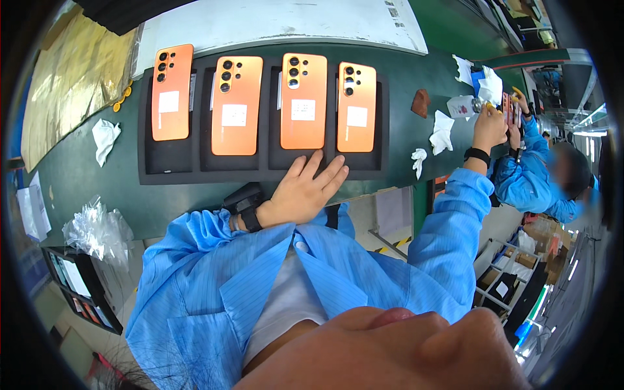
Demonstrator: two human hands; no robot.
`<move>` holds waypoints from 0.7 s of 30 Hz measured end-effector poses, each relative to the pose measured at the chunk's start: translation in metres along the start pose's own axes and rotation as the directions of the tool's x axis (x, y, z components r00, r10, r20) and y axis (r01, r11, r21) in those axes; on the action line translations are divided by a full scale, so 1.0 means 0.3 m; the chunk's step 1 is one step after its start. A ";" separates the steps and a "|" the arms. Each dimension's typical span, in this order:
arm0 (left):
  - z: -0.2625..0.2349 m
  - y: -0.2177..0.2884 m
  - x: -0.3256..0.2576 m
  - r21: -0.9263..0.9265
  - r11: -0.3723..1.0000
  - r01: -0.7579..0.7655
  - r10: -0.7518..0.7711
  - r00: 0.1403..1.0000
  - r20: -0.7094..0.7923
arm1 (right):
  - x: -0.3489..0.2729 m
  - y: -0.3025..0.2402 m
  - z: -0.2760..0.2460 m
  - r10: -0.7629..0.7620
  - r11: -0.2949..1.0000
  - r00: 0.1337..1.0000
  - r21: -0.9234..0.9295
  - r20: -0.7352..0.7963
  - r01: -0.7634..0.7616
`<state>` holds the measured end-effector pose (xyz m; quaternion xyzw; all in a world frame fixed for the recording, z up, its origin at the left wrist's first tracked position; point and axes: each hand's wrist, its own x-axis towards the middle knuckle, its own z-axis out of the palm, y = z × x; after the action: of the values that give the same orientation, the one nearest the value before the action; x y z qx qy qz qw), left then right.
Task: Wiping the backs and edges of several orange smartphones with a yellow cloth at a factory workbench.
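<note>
Several orange phones (303, 123) lie back up in a black foam tray (260, 174), each with a white label. The leftmost phone (172, 97) pokes past the tray's far edge. My left hand (302, 190) lies flat with fingers spread, its fingertips over the tray's near edge just below the phones. Out to the right, my right hand (491, 127) has its fingers closed at the grey top of a small clear bottle (461, 106). Yellow covers show on its fingertips. I cannot tell whether the bottle is lifted or standing.
Crumpled white wipes (442, 132) and a brown lump (421, 103) lie right of the tray. Another wipe (105, 140) and a heap of clear film (99, 231) are at left. A white board (279, 26) lies behind. At far right a co-worker (530, 175) handles an orange item.
</note>
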<state>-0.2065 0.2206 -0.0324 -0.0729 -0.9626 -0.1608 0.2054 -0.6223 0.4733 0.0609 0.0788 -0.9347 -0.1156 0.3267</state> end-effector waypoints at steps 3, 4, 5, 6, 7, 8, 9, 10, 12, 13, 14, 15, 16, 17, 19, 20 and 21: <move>-0.002 0.000 0.000 0.000 1.000 -0.003 0.003 1.000 -0.008 | 0.017 -0.028 0.036 0.019 1.000 0.991 -0.001 0.130 -0.019; 0.002 -0.005 -0.001 0.007 1.000 -0.008 0.008 1.000 -0.007 | 0.020 -0.021 0.032 0.087 0.995 0.983 0.028 0.162 -0.093; 0.003 -0.007 -0.001 0.003 1.000 -0.003 0.003 1.000 -0.006 | 0.024 -0.012 0.026 0.154 0.984 0.969 0.054 0.196 -0.167; 0.004 -0.009 0.000 -0.005 1.000 -0.013 0.013 1.000 -0.015 | 0.033 0.001 0.018 0.173 0.979 0.965 0.077 0.195 -0.191; 0.006 -0.007 -0.002 -0.011 1.000 -0.022 0.022 0.999 -0.023 | 0.040 0.009 0.039 0.167 0.980 0.966 0.077 0.200 -0.185; 0.008 -0.009 -0.002 -0.001 1.000 -0.019 0.019 1.000 -0.019 | 0.044 0.018 0.059 0.149 0.984 0.971 0.066 0.186 -0.164; 0.009 -0.009 -0.004 -0.005 1.000 -0.015 0.015 1.000 -0.016 | 0.044 0.024 0.076 0.133 0.988 0.976 0.054 0.171 -0.144; 0.010 -0.009 -0.004 0.001 1.000 -0.011 0.011 1.000 -0.019 | 0.040 0.005 0.067 0.079 0.997 0.982 0.011 0.170 -0.082; 0.012 -0.009 -0.005 0.003 1.000 -0.003 0.003 1.000 -0.021 | 0.049 -0.003 0.054 0.096 0.995 0.979 0.023 0.182 -0.102; 0.010 -0.010 -0.006 0.004 1.000 0.000 0.000 1.000 -0.024 | 0.052 -0.005 0.050 0.119 0.991 0.975 0.035 0.189 -0.128; 0.010 -0.011 -0.007 0.006 1.000 0.003 -0.003 1.000 -0.027 | 0.050 -0.004 0.055 0.116 0.992 0.975 0.032 0.191 -0.125; 0.012 -0.013 -0.009 0.002 1.000 0.005 -0.005 1.000 -0.027 | 0.048 -0.002 0.064 0.091 0.995 0.979 0.032 0.185 -0.099; 0.013 -0.011 -0.008 0.003 1.000 0.001 -0.001 1.000 -0.018 | 0.042 -0.004 0.061 0.070 0.996 0.981 0.036 0.180 -0.077; 0.013 -0.009 -0.006 0.004 1.000 -0.003 0.003 1.000 -0.010 | 0.039 -0.007 0.053 0.071 0.996 0.981 0.038 0.183 -0.080; 0.012 -0.008 -0.005 0.005 1.000 -0.002 0.002 1.000 -0.006 | 0.035 -0.015 0.021 0.066 0.997 0.988 0.037 0.136 -0.072; 0.011 -0.009 -0.005 0.004 1.000 0.000 0.000 1.000 -0.006 | 0.036 -0.015 0.021 0.068 0.997 0.988 0.036 0.137 -0.073; 0.011 -0.010 -0.004 0.003 1.000 -0.001 0.001 1.000 -0.005 | 0.038 -0.015 0.023 0.039 0.999 0.988 0.025 0.146 -0.043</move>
<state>-0.2071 0.2189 -0.0366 -0.0728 -0.9622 -0.1595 0.2082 -0.6350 0.4678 0.0612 0.0554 -0.9590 -0.1011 0.2587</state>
